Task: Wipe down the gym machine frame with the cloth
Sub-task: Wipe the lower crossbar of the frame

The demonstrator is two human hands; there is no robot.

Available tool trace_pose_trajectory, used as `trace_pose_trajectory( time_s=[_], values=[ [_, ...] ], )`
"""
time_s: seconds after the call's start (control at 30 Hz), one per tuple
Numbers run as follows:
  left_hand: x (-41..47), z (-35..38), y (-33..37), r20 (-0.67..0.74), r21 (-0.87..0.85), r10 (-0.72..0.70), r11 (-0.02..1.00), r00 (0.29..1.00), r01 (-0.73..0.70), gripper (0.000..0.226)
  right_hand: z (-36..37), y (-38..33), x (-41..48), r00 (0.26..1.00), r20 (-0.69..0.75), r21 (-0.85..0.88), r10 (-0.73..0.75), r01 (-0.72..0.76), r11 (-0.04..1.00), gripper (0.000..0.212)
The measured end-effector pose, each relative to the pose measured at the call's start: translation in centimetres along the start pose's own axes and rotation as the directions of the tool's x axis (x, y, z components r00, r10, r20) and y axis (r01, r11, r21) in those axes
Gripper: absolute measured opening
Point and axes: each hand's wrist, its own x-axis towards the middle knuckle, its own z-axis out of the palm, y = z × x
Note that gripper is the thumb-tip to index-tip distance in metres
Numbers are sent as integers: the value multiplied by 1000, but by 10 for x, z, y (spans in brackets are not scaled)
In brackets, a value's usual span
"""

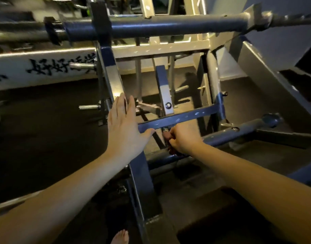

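On 1 frame [177, 118]: 2 hands [123, 127] [183, 140], 1 cloth [167, 137]

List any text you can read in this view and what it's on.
"好好": black brush characters on the white banner at left.
Characters after them: blurred and partly hidden by the machine frame, unreadable.
Fragment at the banner's left end: cut off, unreadable.
Nothing else legible.
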Motion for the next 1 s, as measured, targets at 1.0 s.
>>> trace_pose_trajectory(
  time_s=[1.0],
  values=[
    [50, 108, 82, 568, 266, -76, 959, 819, -95, 61, -28, 125, 13, 983, 122, -201, 140, -113, 973, 9]
  ],
)
